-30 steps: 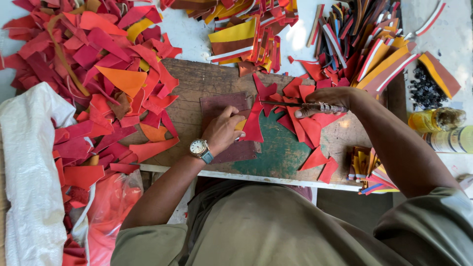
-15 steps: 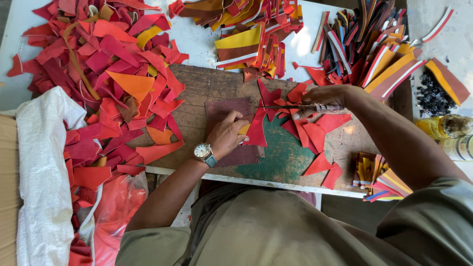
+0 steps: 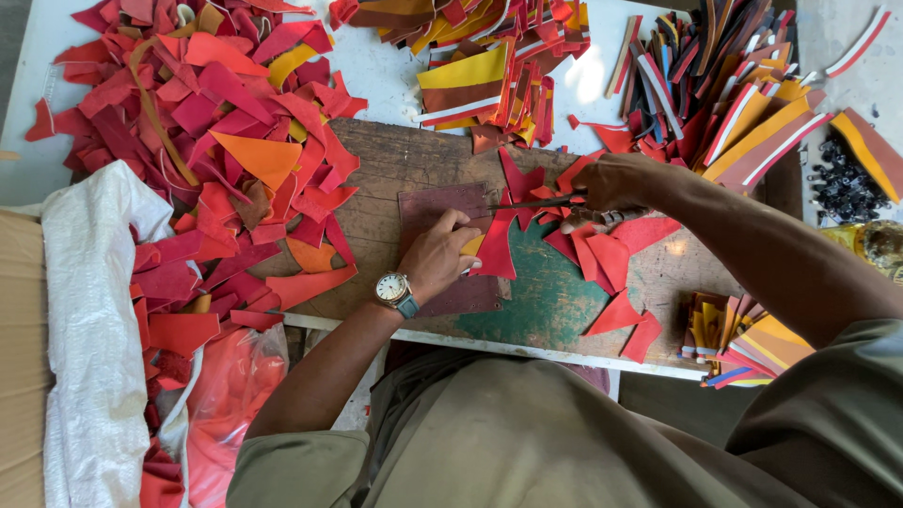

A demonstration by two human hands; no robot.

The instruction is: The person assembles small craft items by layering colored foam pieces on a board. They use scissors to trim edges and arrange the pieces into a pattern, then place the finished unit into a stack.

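Head view: left hand pressed flat on a dark maroon sheet lying on the wooden board of the worktop, fingers spread narrow over its right edge, also pinning a small yellow scrap and touching a red offcut. Wristwatch on that wrist. Right hand was closed around the handles of a pair of scissors, blades lying level and pointing left toward the maroon sheet's top right corner; blade tips sat just at the red offcut, whether actually biting material couldn't be told. Step in hand looked like cutting a piece off the sheet material, mid-cut or lining up. Next move likely called for holding the sheet steady with the left hand while the blades closed along the edge. Big heap of red and orange scraps lay left of the board, striped strips at top right, white sack at the left edge, loose red triangles on the green patch.
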